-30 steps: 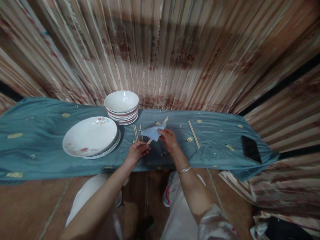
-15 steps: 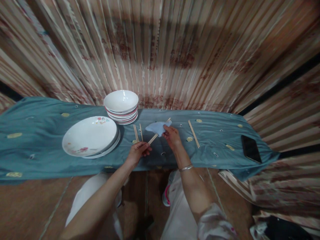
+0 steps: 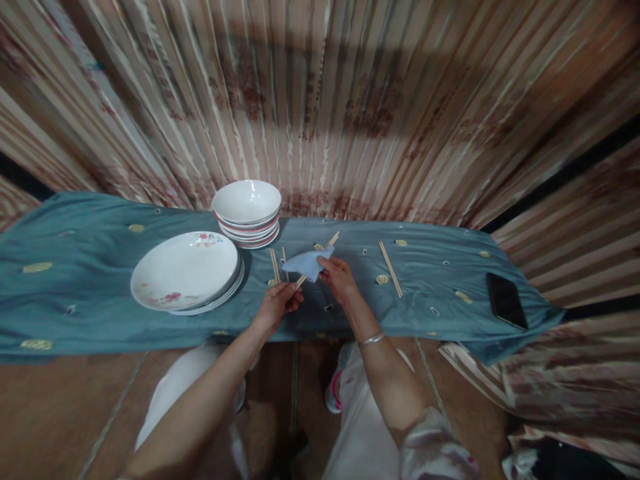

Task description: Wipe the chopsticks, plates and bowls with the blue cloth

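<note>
My left hand is closed on the near ends of a pair of wooden chopsticks, which slant up and away to the right. A light blue cloth lies over their middle, pinched in my right hand, which also seems to grip the chopsticks through it. Their far tips stick out beyond the cloth. Just left of the cloth, more chopsticks rest on the table. Another pair of chopsticks lies to the right of my right hand.
A teal patterned cloth covers the table. Large white plates are stacked at left, with a stack of white bowls behind them. A black phone lies near the right end. A pleated curtain hangs behind.
My right hand has slid the blue cloth down along the chopsticks towards my left hand, so more of their far ends shows. The whole view has shifted slightly.
</note>
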`<move>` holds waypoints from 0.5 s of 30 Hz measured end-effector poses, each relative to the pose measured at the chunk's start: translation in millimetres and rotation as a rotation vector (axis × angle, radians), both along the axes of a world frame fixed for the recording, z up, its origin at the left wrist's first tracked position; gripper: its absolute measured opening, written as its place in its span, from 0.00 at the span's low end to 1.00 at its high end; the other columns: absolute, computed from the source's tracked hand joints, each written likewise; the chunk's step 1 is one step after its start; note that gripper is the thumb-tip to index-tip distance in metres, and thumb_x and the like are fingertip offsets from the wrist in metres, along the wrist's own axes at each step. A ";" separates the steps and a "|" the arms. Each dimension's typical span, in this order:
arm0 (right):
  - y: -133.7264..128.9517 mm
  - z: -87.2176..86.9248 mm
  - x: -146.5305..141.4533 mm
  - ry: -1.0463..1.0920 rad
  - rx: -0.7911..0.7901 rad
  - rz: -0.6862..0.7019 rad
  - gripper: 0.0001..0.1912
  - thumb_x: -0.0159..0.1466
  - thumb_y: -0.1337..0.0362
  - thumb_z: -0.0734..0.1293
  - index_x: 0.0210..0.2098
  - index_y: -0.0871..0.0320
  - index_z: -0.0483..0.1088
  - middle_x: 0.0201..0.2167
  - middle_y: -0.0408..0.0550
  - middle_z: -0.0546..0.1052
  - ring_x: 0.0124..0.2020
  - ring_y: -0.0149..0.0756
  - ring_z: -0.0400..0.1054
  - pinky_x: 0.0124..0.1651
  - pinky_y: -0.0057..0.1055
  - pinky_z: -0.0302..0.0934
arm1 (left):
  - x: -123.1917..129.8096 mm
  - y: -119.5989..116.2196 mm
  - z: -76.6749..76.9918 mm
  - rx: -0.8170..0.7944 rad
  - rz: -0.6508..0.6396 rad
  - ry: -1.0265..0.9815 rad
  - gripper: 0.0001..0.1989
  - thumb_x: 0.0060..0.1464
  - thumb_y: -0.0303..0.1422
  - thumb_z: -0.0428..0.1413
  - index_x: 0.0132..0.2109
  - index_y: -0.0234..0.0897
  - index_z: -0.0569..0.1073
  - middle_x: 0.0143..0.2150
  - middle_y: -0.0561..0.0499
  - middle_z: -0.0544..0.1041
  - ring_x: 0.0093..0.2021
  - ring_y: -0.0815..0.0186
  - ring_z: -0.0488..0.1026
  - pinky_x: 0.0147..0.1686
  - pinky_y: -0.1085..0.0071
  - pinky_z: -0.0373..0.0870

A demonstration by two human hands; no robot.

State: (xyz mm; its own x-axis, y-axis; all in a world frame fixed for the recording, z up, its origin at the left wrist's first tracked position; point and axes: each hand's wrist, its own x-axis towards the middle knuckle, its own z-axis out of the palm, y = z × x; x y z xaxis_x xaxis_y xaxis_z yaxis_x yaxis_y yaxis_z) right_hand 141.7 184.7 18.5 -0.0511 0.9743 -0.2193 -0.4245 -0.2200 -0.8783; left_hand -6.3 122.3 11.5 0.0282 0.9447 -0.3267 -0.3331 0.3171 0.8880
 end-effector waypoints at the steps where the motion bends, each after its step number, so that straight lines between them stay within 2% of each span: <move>1: -1.4 -0.7 -2.3 -0.010 0.001 0.018 0.15 0.41 0.57 0.77 0.27 0.58 0.76 0.22 0.41 0.77 0.23 0.27 0.68 0.26 0.23 0.62 | -0.1 0.1 0.7 -0.001 0.003 -0.002 0.16 0.38 0.42 0.64 0.27 0.32 0.73 0.18 0.53 0.72 0.15 0.75 0.63 0.17 0.77 0.55; 8: -15.4 -5.5 -18.8 -0.048 0.014 0.139 0.14 0.42 0.58 0.76 0.26 0.57 0.76 0.23 0.40 0.77 0.24 0.28 0.67 0.27 0.23 0.60 | -0.7 1.2 -0.3 -0.004 0.042 -0.002 0.11 0.40 0.37 0.61 0.23 0.33 0.71 0.18 0.52 0.73 0.15 0.75 0.63 0.16 0.77 0.55; 15: -11.2 -2.7 -13.0 -0.031 0.011 0.080 0.14 0.41 0.59 0.76 0.27 0.57 0.77 0.23 0.38 0.77 0.23 0.25 0.67 0.25 0.21 0.60 | -1.1 0.9 1.1 0.035 0.035 0.022 0.15 0.34 0.39 0.66 0.26 0.33 0.74 0.23 0.50 0.77 0.16 0.75 0.65 0.16 0.78 0.55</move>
